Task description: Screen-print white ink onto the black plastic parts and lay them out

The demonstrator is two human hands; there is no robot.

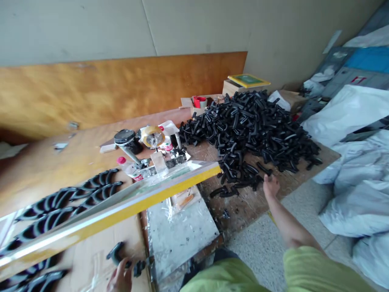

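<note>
The right hand (271, 185) has bent fingers at a black part (263, 168), its grip unclear; beyond it lies a dark heap (252, 125). The left hand (120, 278), cut off below, is at a curved piece (115, 254), grip also unclear.

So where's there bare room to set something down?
The grey board looks mostly bare nearer you than the orange handle. So does the bench between that board and your right hand, except a small black piece. Crowded: the black pile, the tub and bottle behind the yellow frame, the curved parts at left.
</note>
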